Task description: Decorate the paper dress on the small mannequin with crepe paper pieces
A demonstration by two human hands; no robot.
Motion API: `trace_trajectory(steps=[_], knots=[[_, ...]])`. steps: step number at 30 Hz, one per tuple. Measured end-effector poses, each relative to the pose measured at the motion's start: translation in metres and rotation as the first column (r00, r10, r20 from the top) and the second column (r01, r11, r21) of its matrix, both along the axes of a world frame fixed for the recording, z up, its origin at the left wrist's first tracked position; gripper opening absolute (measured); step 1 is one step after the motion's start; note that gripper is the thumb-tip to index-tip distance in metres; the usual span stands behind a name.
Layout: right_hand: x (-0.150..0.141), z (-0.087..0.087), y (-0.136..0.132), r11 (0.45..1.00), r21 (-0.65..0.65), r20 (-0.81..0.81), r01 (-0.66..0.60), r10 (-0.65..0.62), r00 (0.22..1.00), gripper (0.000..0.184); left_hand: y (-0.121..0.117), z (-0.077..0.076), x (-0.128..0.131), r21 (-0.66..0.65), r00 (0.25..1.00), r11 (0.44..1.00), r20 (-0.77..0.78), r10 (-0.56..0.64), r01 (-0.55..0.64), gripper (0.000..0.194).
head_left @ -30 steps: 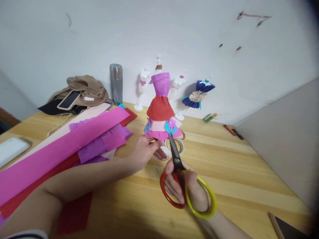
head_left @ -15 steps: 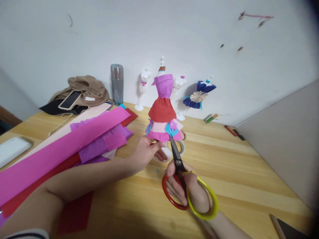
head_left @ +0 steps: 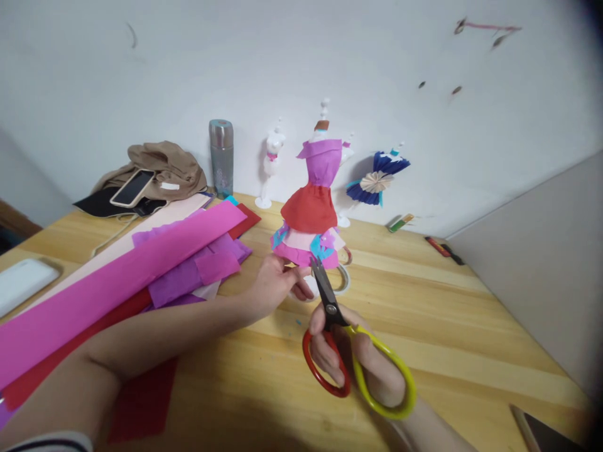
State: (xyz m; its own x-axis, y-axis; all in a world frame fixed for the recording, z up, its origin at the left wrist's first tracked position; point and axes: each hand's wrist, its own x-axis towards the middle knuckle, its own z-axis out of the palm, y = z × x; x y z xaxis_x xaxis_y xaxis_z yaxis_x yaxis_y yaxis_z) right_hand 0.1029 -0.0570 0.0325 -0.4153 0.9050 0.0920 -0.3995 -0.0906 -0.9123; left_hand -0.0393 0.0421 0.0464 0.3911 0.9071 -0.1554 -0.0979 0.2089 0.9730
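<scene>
A small dress form (head_left: 320, 166) wears a paper dress with a purple top, a red skirt and a pink lower tier trimmed with blue and lilac pieces. My left hand (head_left: 282, 282) pinches the form low down, at the hem and stand; the exact grip is partly hidden. The form leans to the right. My right hand (head_left: 348, 351) has its fingers through the handles of scissors (head_left: 331, 309), one red and one yellow. The black blades are slightly parted, their tips at the pink hem just below the blue trim.
Crepe paper sheets (head_left: 141, 270) lie on the left of the wooden table (head_left: 447, 326). Behind stand a thermos (head_left: 221, 160), a bare white form (head_left: 272, 163) and a navy-dressed form (head_left: 377, 179). Tape rolls (head_left: 346, 279) lie behind the scissors; a phone (head_left: 541, 430) is at lower right.
The dress form has tilted, its top moving right and its hem slightly left. The scissors have shifted a little left, and their blades have parted.
</scene>
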Motion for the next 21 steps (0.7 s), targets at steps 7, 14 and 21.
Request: trace_trajectory(steps=[7, 14, 21], knots=[[0.004, 0.001, -0.001, 1.000, -0.001, 0.033, 0.008, -0.008, 0.999, 0.047, -0.001, 0.005, -0.001, -0.027, 1.000, 1.000, -0.015, -0.015, 0.014, 0.012], [0.001, 0.002, 0.001, 0.999, 0.021, 0.126, 0.037, -0.039, 0.991, 0.058, 0.000, 0.006, -0.002, -0.052, 0.998, 0.997, -0.030, -0.054, 0.052, 0.013], [0.017, 0.026, -0.006, 0.926, 0.333, 0.447, 0.177, -0.321, 0.835, 0.059, -0.002, 0.007, -0.003, -0.062, 0.998, 0.996, 0.011, -0.069, 0.069, 0.019]])
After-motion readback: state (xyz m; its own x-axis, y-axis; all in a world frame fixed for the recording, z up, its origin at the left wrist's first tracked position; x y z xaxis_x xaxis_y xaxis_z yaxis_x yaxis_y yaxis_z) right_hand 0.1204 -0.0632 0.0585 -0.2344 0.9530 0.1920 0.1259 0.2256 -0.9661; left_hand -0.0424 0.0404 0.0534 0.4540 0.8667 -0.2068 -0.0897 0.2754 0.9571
